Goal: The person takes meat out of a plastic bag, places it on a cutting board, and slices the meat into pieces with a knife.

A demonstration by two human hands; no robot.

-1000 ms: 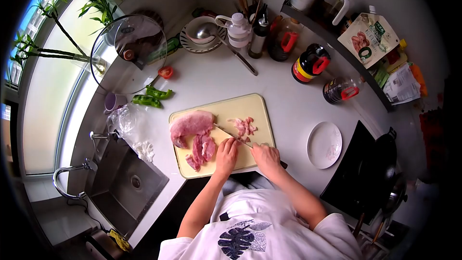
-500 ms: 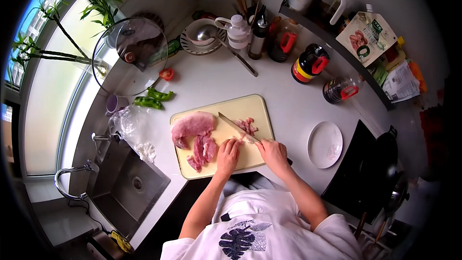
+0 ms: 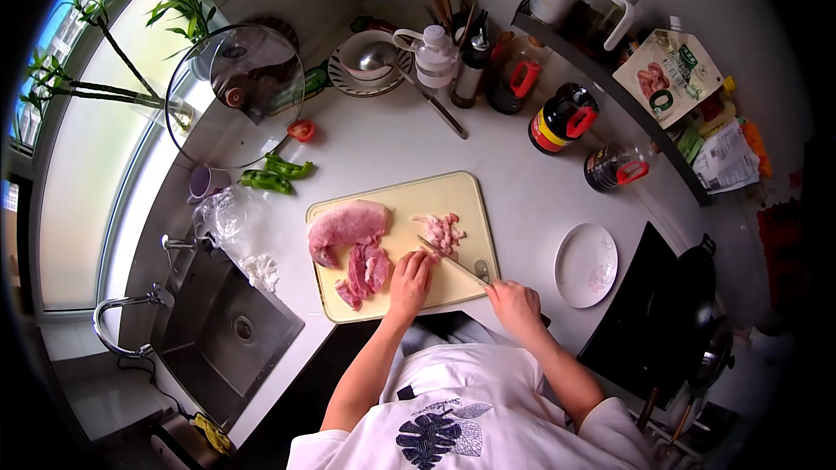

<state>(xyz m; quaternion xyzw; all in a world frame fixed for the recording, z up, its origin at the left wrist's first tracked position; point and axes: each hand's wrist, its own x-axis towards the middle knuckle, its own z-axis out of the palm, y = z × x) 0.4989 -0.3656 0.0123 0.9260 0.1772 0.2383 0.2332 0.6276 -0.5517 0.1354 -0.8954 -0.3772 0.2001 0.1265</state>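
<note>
Around cutting board (image 3: 461,191), four o'clock: right hand (image 3: 515,303) is gripping knife (image 3: 460,266), fingers wrapped; six o'clock: left hand (image 3: 409,285) is curling, hold unclear.

Daylight from a pale-paned window (image 3: 96,200) brightens the white countertop (image 3: 374,144).

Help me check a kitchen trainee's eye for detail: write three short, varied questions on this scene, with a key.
1. Multiple choice: what does the right hand hold?
A) Ladle
B) Knife
C) Bottle

2. True or false: the cut tomato lies on the counter, off the cutting board.

3. Fill in the blank: as pictured, the small chopped pieces lie to the ____ of the largest piece of meat.

Key: 1. B; 2. True; 3. right
</note>
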